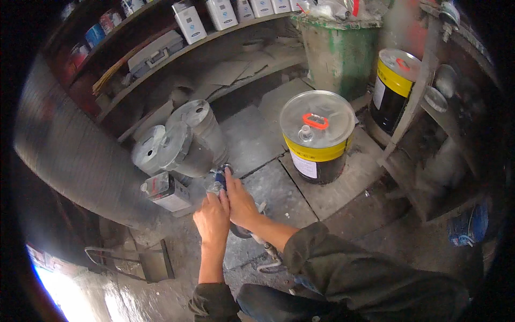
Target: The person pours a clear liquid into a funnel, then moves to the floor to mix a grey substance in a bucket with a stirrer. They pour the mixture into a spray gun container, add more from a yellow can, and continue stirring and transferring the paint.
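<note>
Both my hands are closed on a blue and metal tool [220,178], too hidden to identify exactly, near the picture's middle. My left hand [212,217] grips its lower part, and my right hand [242,206] wraps round it from the right. Below them a dark round object [240,233] and a metal fitting with a hose [268,248] are partly hidden. A rectangular can [169,196] stands just left of the tool, in front of dusty drums [188,150]. To the right stands a yellow and black drum [314,161] with a red handle on its lid.
Curved-looking shelves [161,61] hold white containers [188,21] and a grey case [153,53]. A green bin [338,61] and another drum [391,91] stand behind, beside a board rack [402,139]. A large cylinder [70,155] is at left, with a metal frame [155,260] below it.
</note>
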### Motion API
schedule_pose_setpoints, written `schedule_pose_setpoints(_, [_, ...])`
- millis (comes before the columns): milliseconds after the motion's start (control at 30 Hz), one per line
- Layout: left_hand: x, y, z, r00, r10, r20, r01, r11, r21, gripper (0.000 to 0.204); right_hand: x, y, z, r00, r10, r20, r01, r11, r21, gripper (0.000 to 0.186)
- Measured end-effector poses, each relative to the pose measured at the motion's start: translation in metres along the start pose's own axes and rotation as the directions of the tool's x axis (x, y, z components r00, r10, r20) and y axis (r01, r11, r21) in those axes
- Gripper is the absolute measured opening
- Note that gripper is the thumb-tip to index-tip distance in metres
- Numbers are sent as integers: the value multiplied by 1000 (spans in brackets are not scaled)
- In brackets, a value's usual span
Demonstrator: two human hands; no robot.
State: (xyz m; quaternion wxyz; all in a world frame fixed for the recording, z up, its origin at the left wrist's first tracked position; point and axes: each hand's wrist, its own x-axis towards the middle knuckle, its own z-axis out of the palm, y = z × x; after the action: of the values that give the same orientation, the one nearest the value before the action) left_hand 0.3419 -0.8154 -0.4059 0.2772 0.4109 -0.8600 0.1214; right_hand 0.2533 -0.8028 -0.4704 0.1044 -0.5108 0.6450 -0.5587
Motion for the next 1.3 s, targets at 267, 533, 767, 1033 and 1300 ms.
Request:
schedule_pose_setpoints(267, [8, 17, -16, 996, -50, -75, 38, 987, -154, 30, 5, -1, -22, 997, -25, 79, 18, 996, 83, 78])
schedule_pose_setpoints(533, [0, 7, 1, 998, -30, -55, 26, 997, -67, 31, 0, -6, -18, 991, 55, 123, -58, 998, 22, 84])
schedule_pose_setpoints(767, [-66, 11, 18, 854, -381, 354, 517, 549, -657, 43, 22, 22, -22, 992, -59, -109, 64, 997, 39, 76])
schedule_pose_setpoints(1033, [-184, 46, 55, 768, -119, 630, 640, 88, -763, 42, 44, 30, -60, 883, 466, -54, -379, 777, 503, 42])
schedule_pose_setpoints(1300, [-179, 58, 37, 877, -214, 431, 477, 268, -837, 53, 51, 3, -93, 852, 518, -83, -325, 645, 692, 13])
